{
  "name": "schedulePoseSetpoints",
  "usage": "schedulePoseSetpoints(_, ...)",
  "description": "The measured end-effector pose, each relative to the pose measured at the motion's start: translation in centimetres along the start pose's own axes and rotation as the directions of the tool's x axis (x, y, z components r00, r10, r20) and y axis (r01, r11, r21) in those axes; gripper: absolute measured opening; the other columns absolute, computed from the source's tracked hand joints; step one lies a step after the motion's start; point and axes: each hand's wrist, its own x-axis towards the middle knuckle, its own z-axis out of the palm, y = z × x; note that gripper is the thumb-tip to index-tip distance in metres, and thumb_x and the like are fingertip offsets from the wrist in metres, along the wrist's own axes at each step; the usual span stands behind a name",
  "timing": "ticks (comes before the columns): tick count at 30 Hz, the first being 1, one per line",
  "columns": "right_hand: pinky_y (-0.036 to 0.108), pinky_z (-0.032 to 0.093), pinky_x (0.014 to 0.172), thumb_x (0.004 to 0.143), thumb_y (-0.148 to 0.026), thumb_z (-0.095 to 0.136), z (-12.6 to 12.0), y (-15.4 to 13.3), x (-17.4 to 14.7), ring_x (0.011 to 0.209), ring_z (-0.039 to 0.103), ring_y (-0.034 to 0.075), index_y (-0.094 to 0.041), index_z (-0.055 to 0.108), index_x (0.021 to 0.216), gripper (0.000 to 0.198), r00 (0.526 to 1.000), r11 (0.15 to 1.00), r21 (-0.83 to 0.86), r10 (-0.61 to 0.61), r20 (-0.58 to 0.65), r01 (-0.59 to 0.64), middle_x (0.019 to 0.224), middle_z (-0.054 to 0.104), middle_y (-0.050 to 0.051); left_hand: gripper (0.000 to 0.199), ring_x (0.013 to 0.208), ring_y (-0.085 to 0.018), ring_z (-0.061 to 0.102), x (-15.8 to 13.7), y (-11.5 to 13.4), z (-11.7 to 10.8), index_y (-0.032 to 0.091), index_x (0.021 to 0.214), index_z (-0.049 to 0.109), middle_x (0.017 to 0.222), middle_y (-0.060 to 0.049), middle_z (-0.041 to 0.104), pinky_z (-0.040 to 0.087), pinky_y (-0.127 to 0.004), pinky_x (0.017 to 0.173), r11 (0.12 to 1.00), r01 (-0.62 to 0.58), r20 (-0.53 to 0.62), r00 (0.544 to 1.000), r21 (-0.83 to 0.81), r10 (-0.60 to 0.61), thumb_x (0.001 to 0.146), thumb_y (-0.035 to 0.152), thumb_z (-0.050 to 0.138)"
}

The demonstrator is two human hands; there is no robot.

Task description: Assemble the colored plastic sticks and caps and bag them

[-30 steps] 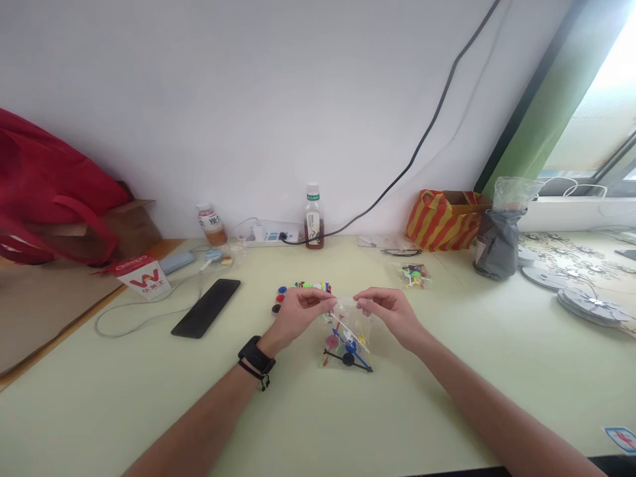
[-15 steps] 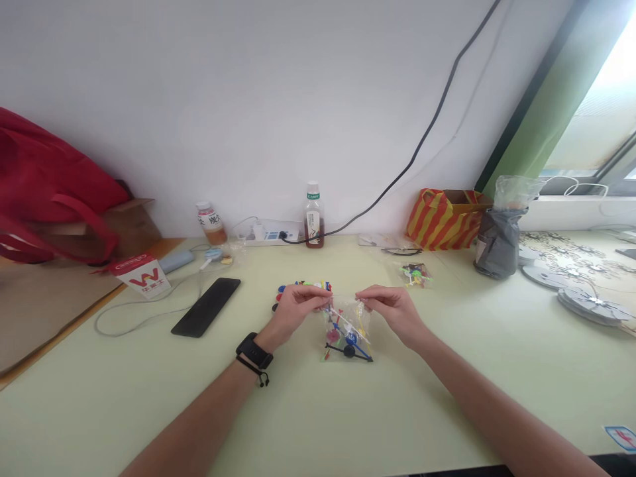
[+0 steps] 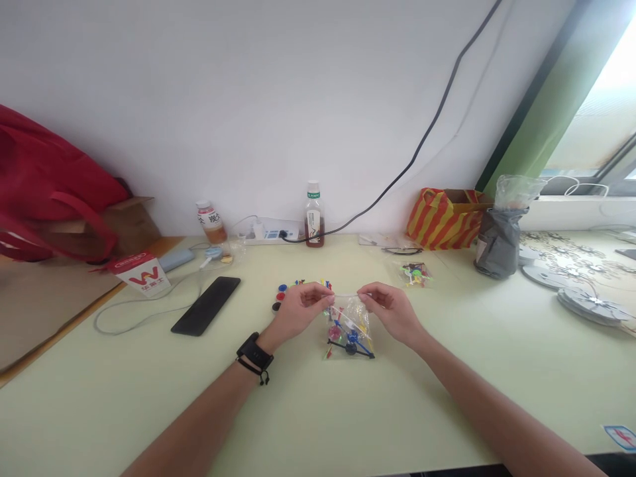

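A clear plastic bag [image 3: 349,331] hangs between my hands, its top edge drawn straight. My left hand [image 3: 304,306] pinches the top left corner, and my right hand [image 3: 390,306] pinches the top right corner. Inside the bag are small colourful plastic parts: a black arrow-ended piece [image 3: 350,349], a blue one, a pink disc [image 3: 334,332], and white and yellow rods. Behind my left hand several small round discs, among them a red disc [image 3: 281,297], lie on the table, partly hidden by the fingers.
On the table [image 3: 318,417], a black phone [image 3: 206,306] and a white-and-red box [image 3: 144,275] are at left. A second filled bag [image 3: 415,273] lies right of my hands. A drink bottle [image 3: 313,215] stands by the power strip [image 3: 271,231]; a striped bag [image 3: 444,220] stands behind.
The bag's top edge has been pulled straighter and flatter between my fingers. My hands and the bag have shifted very slightly to the right.
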Motion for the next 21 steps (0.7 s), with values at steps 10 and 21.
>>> schedulePoseSetpoints(10, 0.032, 0.053, 0.067, 0.082, -0.046, 0.079, -0.47, -0.95, -0.28, 0.069, 0.062, 0.017, -0.02, 0.081, 0.093, 0.028, 0.999, 0.988, 0.151, 0.028, 0.025, -0.031, 0.076, 0.071, 0.004, 0.024, 0.082, -0.02, 0.075, -0.1, 0.03, -0.39, 0.015, 0.092, 0.084, 0.088, -0.009, 0.081, 0.06, -0.028, 0.077, 0.986, 0.085, -0.041, 0.995, -0.146, -0.092, 0.077, 0.034, 0.087)
schedulePoseSetpoints(21, 0.033, 0.054, 0.068, 0.08, -0.049, 0.08, -0.05, -0.45, -0.01, 0.07, 0.062, 0.017, -0.021, 0.08, 0.091, 0.03, 0.998, 0.989, 0.13, 0.068, 0.019, -0.07, 0.076, 0.07, 0.003, 0.024, 0.086, -0.022, 0.076, 0.08, -0.53, -0.26, 0.016, 0.096, 0.082, 0.094, -0.01, 0.081, 0.062, -0.032, 0.08, 1.0, 0.001, -0.002, 1.0, 0.031, -0.001, 0.085, 0.038, 0.079)
